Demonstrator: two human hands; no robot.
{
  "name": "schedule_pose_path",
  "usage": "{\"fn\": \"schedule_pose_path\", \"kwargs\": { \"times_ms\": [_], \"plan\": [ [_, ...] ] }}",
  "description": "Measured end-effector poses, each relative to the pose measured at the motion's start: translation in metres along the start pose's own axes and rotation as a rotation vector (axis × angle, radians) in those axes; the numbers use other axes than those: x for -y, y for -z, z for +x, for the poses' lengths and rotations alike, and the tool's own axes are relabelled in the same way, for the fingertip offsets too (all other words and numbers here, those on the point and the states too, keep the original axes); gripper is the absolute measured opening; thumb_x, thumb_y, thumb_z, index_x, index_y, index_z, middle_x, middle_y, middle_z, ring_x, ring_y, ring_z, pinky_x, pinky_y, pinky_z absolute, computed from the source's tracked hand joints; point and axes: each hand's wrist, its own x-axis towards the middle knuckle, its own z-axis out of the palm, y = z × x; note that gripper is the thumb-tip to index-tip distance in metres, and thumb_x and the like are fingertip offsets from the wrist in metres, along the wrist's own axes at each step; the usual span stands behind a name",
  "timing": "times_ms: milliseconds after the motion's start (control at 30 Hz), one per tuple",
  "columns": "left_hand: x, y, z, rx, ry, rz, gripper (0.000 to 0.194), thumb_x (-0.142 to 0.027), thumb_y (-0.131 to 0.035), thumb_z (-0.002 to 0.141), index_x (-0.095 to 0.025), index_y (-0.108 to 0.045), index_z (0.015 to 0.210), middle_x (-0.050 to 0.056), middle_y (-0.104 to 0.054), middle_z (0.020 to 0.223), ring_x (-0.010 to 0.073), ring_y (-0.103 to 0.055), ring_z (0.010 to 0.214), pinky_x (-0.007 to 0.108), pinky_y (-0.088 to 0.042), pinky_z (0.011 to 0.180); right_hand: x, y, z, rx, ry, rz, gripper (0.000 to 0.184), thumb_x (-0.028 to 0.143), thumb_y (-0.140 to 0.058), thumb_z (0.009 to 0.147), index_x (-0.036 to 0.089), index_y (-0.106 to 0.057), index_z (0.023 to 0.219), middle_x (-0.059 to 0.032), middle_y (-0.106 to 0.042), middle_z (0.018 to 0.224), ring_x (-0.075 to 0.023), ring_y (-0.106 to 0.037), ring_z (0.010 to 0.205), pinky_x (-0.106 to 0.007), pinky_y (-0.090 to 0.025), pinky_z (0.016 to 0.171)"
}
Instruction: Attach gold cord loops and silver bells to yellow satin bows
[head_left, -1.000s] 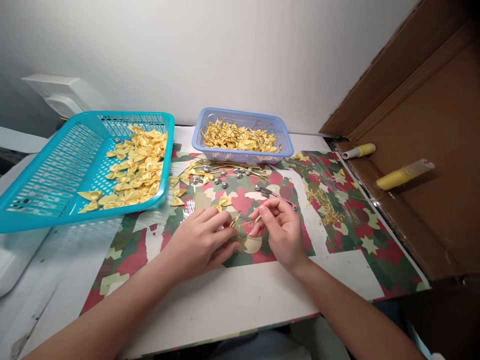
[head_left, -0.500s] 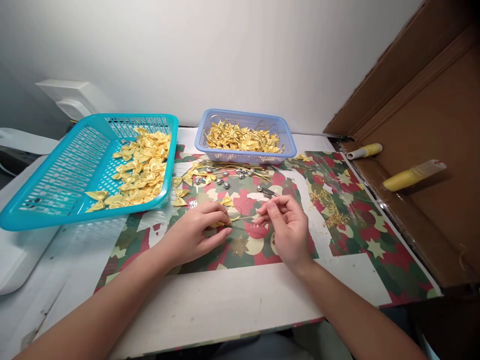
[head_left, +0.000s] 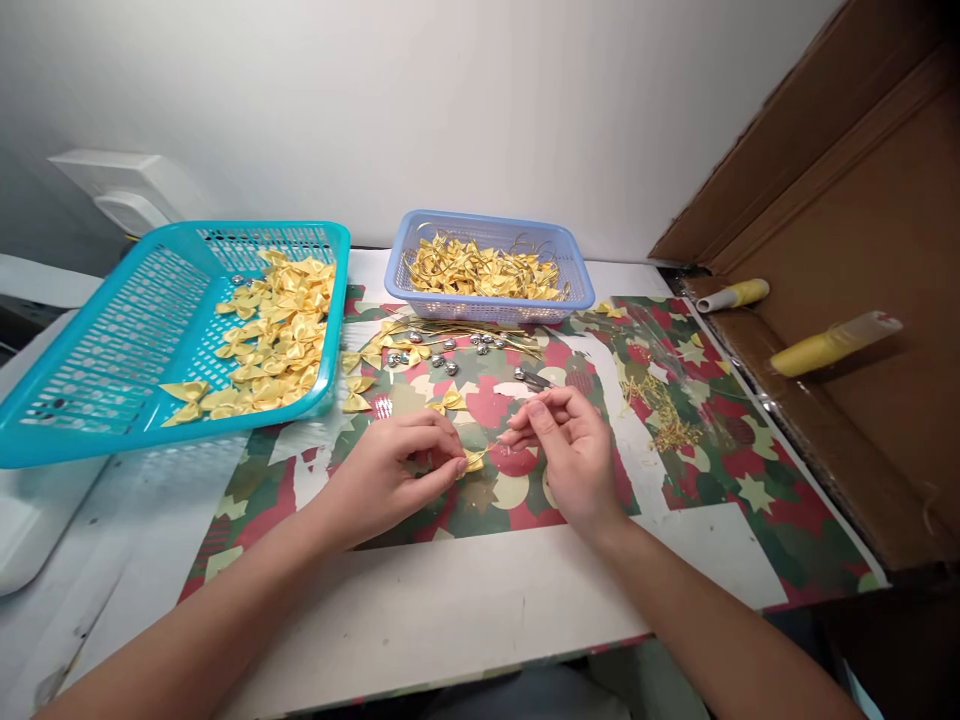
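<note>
Left hand (head_left: 397, 465) pinches one yellow bow (head_left: 473, 462) at thumb and fingertips, over the mat (head_left: 510, 490), center. Bow's visible wing points right, toward the right hand (head_left: 574, 445); long axis looks roughly left-right, far end hidden by fingers. One gold cord (head_left: 488, 449) runs from the bow, right and slightly away, to the right fingertips; right fingers curled, thumb against them, can't tell if they grip the cord. Counts: 1 loose bow (head_left: 451, 400) just beyond the left hand, lying left-right; 2 baskets, teal (head_left: 341, 300) and blue (head_left: 487, 306), bows in both, too piled to count; silver bells (head_left: 451, 369) on mat, about ten, some overlap; 1 hand tool (head_left: 532, 379), partly behind the right hand; 2 yellow-white tubes (head_left: 832, 344) at the cardboard (head_left: 847, 220), right.
</note>
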Motion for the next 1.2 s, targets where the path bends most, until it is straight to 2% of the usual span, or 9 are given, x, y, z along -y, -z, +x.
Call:
{"fn": "schedule_pose_path", "kwargs": {
  "times_ms": [267,433,567,800,933,1033,1133,1200],
  "plan": [
    [-0.008,0.005,0.002,0.003,0.032,0.006,0.012,-0.020,-0.054,0.086,-0.018,-0.061,0.077,0.004,-0.063,0.093,0.0137,-0.059,0.079,0.023,-0.048,0.066,-0.001,-0.003,-0.002,0.032,0.016,0.010,0.016,0.035,-0.060,0.088,0.021,-0.056,0.084,0.0021,-0.067,0.073,-0.0125,-0.069,0.063,-0.025,-0.059,0.059],
    [-0.013,0.008,0.005,-0.045,0.023,0.088,0.013,-0.020,-0.053,0.086,-0.019,-0.062,0.076,0.004,-0.060,0.099,0.0153,-0.057,0.085,0.025,-0.046,0.071,0.000,-0.004,-0.002,0.055,-0.035,0.015,0.020,0.039,-0.061,0.087,0.020,-0.055,0.084,0.0013,-0.067,0.073,-0.0138,-0.070,0.063,-0.022,-0.055,0.049],
    [-0.014,0.008,0.004,-0.009,-0.005,0.072,0.007,-0.017,-0.055,0.083,-0.019,-0.061,0.080,0.002,-0.058,0.094,0.0125,-0.053,0.075,0.024,-0.044,0.064,0.000,-0.004,-0.003,0.045,-0.035,0.016,0.019,0.037,-0.061,0.087,0.020,-0.054,0.081,0.0028,-0.064,0.070,-0.0113,-0.066,0.057,-0.021,-0.053,0.047],
    [-0.008,0.004,0.006,-0.008,0.065,0.075,0.008,-0.019,-0.053,0.086,-0.019,-0.059,0.081,0.001,-0.059,0.085,0.0127,-0.052,0.072,0.025,-0.042,0.062,0.002,-0.002,-0.003,-0.023,-0.048,-0.046,0.019,0.035,-0.059,0.087,0.019,-0.053,0.077,0.0043,-0.062,0.066,-0.0069,-0.059,0.047,-0.019,-0.050,0.047],
    [-0.009,0.005,0.012,0.052,0.066,0.059,0.010,-0.021,-0.054,0.087,-0.019,-0.061,0.080,0.000,-0.060,0.083,0.0127,-0.053,0.072,0.024,-0.041,0.061,-0.001,0.002,0.002,-0.116,-0.085,-0.102,0.018,0.031,-0.058,0.086,0.018,-0.053,0.075,0.0044,-0.061,0.065,-0.0051,-0.057,0.045,-0.016,-0.045,0.044],
    [-0.011,0.007,0.020,0.087,0.054,0.053,0.009,-0.020,-0.053,0.086,-0.020,-0.062,0.083,0.000,-0.061,0.082,0.0127,-0.053,0.070,0.024,-0.041,0.060,-0.002,0.004,0.005,-0.133,-0.127,-0.059,0.017,0.030,-0.059,0.084,0.018,-0.053,0.074,0.0049,-0.061,0.064,-0.0047,-0.056,0.045,-0.016,-0.040,0.042],
    [-0.013,0.008,0.030,0.015,0.031,0.019,0.009,-0.021,-0.052,0.086,-0.020,-0.061,0.088,0.001,-0.064,0.088,0.0147,-0.056,0.078,0.026,-0.044,0.068,-0.002,0.005,0.007,-0.080,-0.134,0.060,0.016,0.031,-0.060,0.084,0.019,-0.054,0.075,0.0049,-0.062,0.065,-0.0054,-0.057,0.047,-0.016,-0.039,0.042],
    [-0.017,0.006,0.036,0.049,-0.003,-0.023,0.014,-0.026,-0.053,0.087,-0.020,-0.060,0.097,0.003,-0.065,0.098,0.0171,-0.057,0.089,0.030,-0.046,0.077,-0.001,0.005,0.007,-0.036,-0.108,0.112,0.015,0.031,-0.060,0.084,0.019,-0.054,0.076,0.0049,-0.062,0.066,-0.0056,-0.058,0.049,-0.016,-0.042,0.046]
  ]
}}
